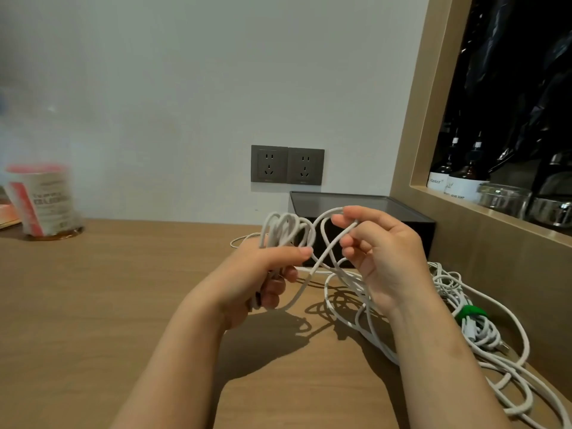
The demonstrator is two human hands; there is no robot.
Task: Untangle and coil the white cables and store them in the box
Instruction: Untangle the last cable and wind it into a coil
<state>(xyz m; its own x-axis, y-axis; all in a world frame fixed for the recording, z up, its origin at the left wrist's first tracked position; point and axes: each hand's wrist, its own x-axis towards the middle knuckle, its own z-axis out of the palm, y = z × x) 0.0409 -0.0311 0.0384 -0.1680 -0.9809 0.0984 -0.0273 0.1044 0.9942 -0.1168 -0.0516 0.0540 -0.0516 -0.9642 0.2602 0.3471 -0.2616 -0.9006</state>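
A wooden table (123,305) fills the lower half of the view and meets a pale wall (216,88) behind it. From 1 to 3 o'clock a wood-framed shelf (414,150) is set into the side wall; it holds dark bottles (464,178) with white labels and a glass jar (501,196). A loose heap of white cables (481,334) sprawls on the table from 3 to 5 o'clock, well outside the box. The dark box (371,199) stands against the wall at about 1 o'clock, just behind the hands; whether anything lies inside it cannot be told. At 9 o'clock stands a blurred white tub (43,199) with a red lid. Both forearms come up from 6 o'clock. The right hand (383,258), at the centre right, pinches one white strand between thumb and curled fingers, and that strand runs down toward the heap. The left hand (266,274), just beside it at the centre, is clenched round a bunch of cable loops (284,227) that stand up above its fist in front of the box. Two grey wall sockets (288,165) sit side by side at 12 o'clock above the box. A green tie (470,312) wraps part of the heap at 4 o'clock.
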